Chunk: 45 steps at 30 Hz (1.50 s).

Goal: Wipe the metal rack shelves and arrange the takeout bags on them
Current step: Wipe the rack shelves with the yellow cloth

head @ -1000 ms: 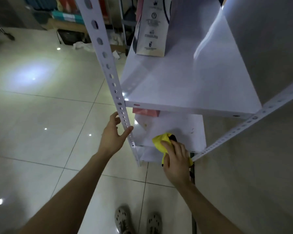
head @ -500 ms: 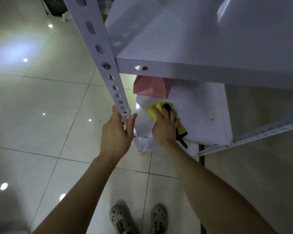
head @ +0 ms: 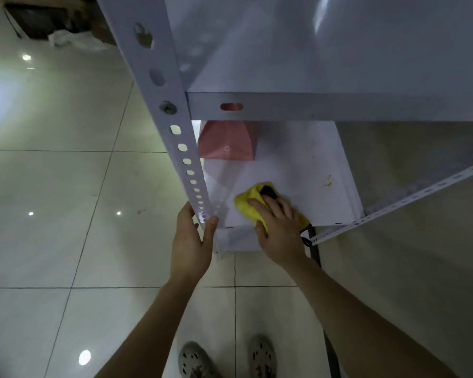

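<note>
A white metal rack fills the upper right, with a bare upper shelf (head: 325, 50) and a lower shelf (head: 292, 170) under it. My right hand (head: 279, 227) presses a yellow cloth (head: 250, 201) flat on the front of the lower shelf. My left hand (head: 193, 241) grips the perforated front-left post (head: 175, 132) low down. A pink takeout bag (head: 227, 140) stands at the back left of the lower shelf, partly hidden by the upper shelf's edge. A small brownish stain (head: 328, 181) marks the lower shelf to the right of the cloth.
Glossy tiled floor (head: 66, 214) spreads to the left and below. My two shoes (head: 224, 358) stand at the bottom. The perforated right post (head: 399, 203) slants across the right side. Dark boxes and a crumpled white bag (head: 74, 42) lie at the far top left.
My head has dropped lower and closer, so the tall paper bag on the upper shelf has left the view. My right hand with the cloth slid from the shelf's back left toward its front edge.
</note>
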Motion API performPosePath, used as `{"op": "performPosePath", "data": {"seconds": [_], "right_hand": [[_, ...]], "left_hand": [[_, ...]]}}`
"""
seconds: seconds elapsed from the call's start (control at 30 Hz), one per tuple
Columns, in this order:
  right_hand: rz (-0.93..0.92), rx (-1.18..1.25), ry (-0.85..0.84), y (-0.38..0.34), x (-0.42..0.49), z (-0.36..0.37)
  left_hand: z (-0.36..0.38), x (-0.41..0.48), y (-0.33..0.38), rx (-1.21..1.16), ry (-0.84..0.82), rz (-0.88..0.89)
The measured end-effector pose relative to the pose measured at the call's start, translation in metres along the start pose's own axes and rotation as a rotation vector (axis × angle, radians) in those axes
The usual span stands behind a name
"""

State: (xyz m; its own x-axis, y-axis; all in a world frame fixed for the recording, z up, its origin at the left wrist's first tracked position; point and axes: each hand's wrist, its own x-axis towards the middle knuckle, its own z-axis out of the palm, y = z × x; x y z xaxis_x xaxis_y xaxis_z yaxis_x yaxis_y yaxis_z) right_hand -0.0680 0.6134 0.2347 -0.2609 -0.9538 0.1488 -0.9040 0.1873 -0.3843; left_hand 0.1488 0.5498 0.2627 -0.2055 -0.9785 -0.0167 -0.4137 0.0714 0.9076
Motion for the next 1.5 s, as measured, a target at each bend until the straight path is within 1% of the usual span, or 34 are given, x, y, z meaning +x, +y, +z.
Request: {"op": "performPosePath", "data": {"seconds": [0.07,0.17,0.23,0.37,0.47,0.5,0.6,0.67,0.77,0.83,0.93,1.0,1.1,1.2,1.27,1.33,1.43,1.5], "right_hand": [[0.029,-0.038,-0.003,-0.014,0.015,0.01],[-0.02,-0.09,-0.058,-0.037,0.057,0.022],[-0.062,-0.09,-0.088,-0.045,0.082,0.027],[-0.136,-0.005,-0.038,-0.038,0.087,0.027],[-0.243,0.095,-0.017,-0.014,0.069,0.013],[-0.243,0.115,0.0,0.0,0.062,0.008],[-0.158,0.162,0.084,0.024,0.05,0.004],[-0.158,0.161,0.067,0.006,0.066,0.016],[-0.279,0.07,0.005,-0.048,0.1,0.038],[-0.29,0.092,0.004,-0.061,0.108,0.045],[-0.259,0.104,0.054,-0.037,0.099,0.035],[-0.177,0.123,0.094,-0.005,0.091,0.02],[-0.012,0.125,0.156,0.052,0.072,-0.004],[0.1,0.078,0.219,0.072,0.056,-0.012],[0.095,0.042,0.211,0.054,0.059,-0.004],[0.021,0.036,0.152,0.017,0.071,0.008],[-0.177,0.029,0.056,-0.04,0.084,0.029],[-0.221,0.015,0.057,-0.054,0.085,0.036]], "left_hand": [[0.007,0.004,-0.009,0.017,-0.03,0.009],[0.014,0.011,-0.022,0.064,-0.063,0.034],[0.017,0.013,-0.033,0.09,-0.04,0.073],[0.029,0.015,-0.058,0.04,0.005,0.077],[0.04,0.017,-0.071,0.031,0.077,0.118],[0.044,0.018,-0.075,0.048,0.107,0.145],[0.051,0.023,-0.083,0.09,0.213,0.236],[0.056,0.028,-0.086,0.113,0.282,0.293],[0.06,0.036,-0.089,0.142,0.349,0.393],[0.058,0.041,-0.091,0.171,0.373,0.463],[0.058,0.046,-0.092,0.211,0.415,0.55],[0.059,0.049,-0.091,0.222,0.426,0.572],[0.059,0.049,-0.091,0.237,0.415,0.575],[0.053,0.045,-0.084,0.292,0.362,0.538],[0.044,0.044,-0.077,0.346,0.328,0.481],[0.032,0.044,-0.064,0.297,0.329,0.484],[0.016,0.049,-0.031,0.134,0.4,0.599],[0.011,0.055,-0.003,0.09,0.419,0.676]]}}
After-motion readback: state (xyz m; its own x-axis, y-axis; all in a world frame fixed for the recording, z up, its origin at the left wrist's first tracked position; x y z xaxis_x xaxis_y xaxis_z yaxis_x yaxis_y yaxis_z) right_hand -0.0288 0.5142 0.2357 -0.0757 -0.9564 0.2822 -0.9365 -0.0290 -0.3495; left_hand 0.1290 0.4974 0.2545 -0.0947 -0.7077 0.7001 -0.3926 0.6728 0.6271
